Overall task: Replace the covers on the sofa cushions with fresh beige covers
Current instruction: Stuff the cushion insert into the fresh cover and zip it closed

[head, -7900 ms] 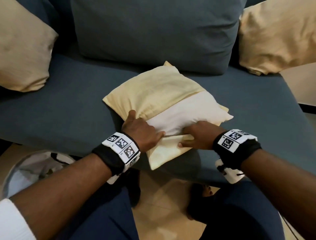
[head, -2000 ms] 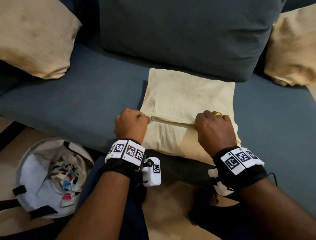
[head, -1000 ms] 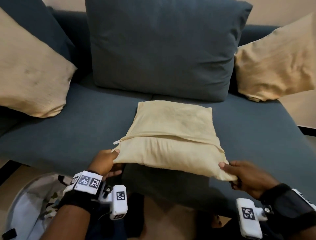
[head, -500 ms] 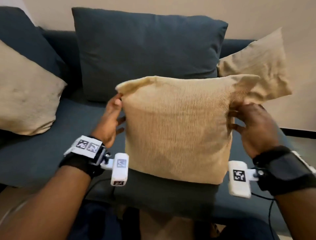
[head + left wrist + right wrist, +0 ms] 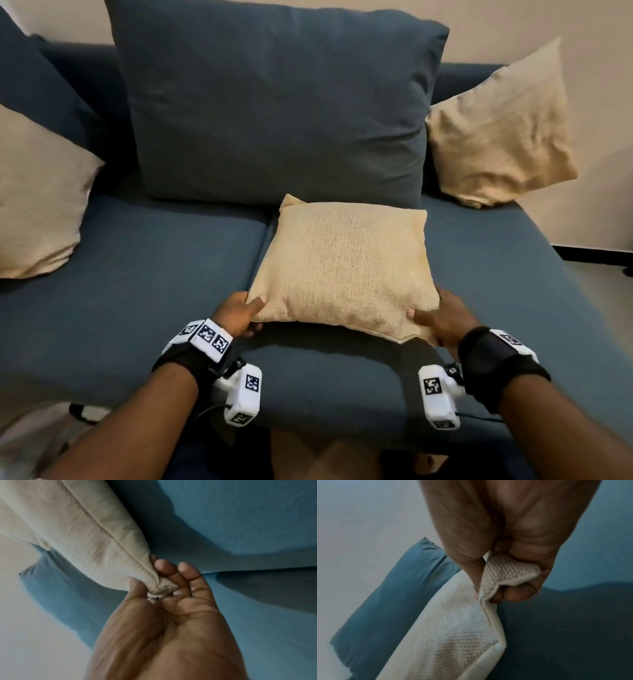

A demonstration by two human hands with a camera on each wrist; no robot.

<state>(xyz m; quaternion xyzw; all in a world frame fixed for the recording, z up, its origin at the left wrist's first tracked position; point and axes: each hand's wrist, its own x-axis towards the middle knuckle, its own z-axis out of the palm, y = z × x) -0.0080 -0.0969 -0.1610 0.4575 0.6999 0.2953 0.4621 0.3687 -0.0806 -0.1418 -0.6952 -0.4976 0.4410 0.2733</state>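
Observation:
A beige-covered cushion (image 5: 342, 267) lies tilted on the blue sofa seat (image 5: 154, 291), its far edge near the big blue back cushion (image 5: 274, 102). My left hand (image 5: 245, 310) pinches its near left corner (image 5: 159, 586) between thumb and fingers. My right hand (image 5: 433, 317) grips the near right corner (image 5: 501, 574), fingers curled round the woven cloth. The near edge is lifted slightly off the seat.
Two more beige cushions lean on the sofa, one at the left (image 5: 37, 205) and one at the right end (image 5: 496, 137). A pale wall (image 5: 582, 102) rises behind. Floor (image 5: 329, 455) shows between my knees below the seat's front edge.
Half a second ago the cushion stood upright in the air between my hands; now it has come down flat onto the seat, and both hands hold its near corners.

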